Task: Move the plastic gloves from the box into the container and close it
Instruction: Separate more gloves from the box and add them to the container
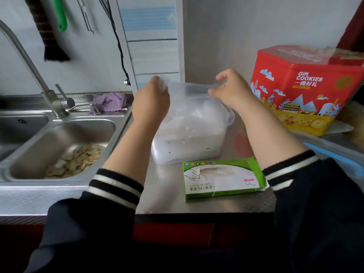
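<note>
A translucent plastic container [189, 138] is seen on the steel worktop [226, 205], its long axis running left to right, its open top facing upward. A clear lid [189, 91] is held over that opening, tilted, with its far edge raised between the two hands. The left edge of the lid is gripped by the left hand [151, 99], whose fingers [162, 85] are curled over it. The right edge is pinched by the right hand [232, 89] between thumb and curled fingers [221, 76]. Whitish crumpled plastic gloves [193, 117] are visible through the lid and walls, below and between the fingers of both hands; their outline is blurred.

Nearer the person than the fingers, just in front of the container, the green and white glove box [222, 178] is laid flat, its long axis also left to right, its torn oval opening facing up and its printed text upside down to the viewer. Whether anything remains inside cannot be told.

To the right of the right hand's fingers a red cookie tin [303, 91] is stood. To the left of the left hand's fingers a steel sink [59, 131] holding pale peelings [76, 160] is set, with a tap [39, 79] and a purple cloth [110, 101] behind it.
</note>
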The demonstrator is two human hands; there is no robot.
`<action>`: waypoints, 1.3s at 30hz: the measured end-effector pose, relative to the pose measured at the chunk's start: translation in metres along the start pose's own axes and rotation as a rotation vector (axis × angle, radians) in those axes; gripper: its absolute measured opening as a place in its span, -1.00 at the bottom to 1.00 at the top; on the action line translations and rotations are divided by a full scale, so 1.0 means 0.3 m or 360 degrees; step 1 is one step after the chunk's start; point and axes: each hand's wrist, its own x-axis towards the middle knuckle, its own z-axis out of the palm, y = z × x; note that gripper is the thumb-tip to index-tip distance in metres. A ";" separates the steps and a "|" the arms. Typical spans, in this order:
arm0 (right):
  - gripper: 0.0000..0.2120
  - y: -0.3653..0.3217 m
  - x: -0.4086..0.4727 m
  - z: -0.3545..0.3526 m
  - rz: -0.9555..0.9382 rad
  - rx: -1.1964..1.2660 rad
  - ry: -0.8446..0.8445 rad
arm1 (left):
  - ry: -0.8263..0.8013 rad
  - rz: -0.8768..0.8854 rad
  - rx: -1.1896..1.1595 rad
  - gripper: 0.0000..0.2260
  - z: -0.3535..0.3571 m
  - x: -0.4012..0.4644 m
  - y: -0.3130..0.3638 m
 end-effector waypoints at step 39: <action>-0.92 0.122 -0.418 -0.061 -0.0293 0.0193 -0.0723 | -0.0665 0.0741 -0.0268 -0.66 0.112 -0.489 -0.024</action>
